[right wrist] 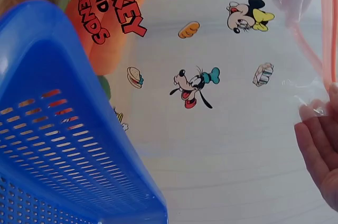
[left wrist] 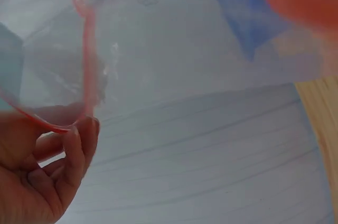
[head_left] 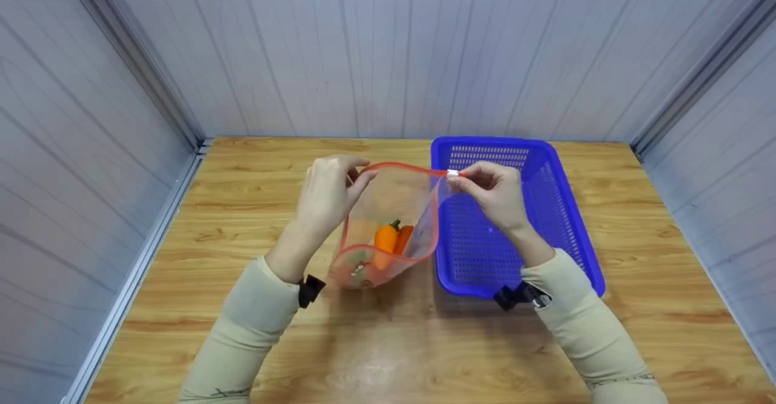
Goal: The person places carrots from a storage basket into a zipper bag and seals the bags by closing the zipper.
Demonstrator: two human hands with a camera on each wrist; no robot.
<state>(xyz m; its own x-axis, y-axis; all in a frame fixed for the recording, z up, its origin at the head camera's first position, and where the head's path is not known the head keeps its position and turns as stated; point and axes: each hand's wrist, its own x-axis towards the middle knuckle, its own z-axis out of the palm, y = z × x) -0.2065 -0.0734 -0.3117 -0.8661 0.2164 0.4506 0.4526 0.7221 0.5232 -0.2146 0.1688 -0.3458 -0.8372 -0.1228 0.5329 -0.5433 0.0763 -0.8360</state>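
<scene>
A clear zip bag with a red-orange zip edge hangs upright with its mouth spread wide. My left hand pinches the left corner of that edge between thumb and fingertips. At the right corner, by the white slider, my right hand pinches the zip edge. Inside the bag lie an orange pepper-shaped vegetable with a green stem and a carrot-like orange piece. Cartoon figures and red lettering are printed on the bag in the right wrist view.
A blue plastic basket with slotted walls stands just right of the bag, under my right forearm. Both rest on a wood-grain table. Pale panel walls enclose the back and sides.
</scene>
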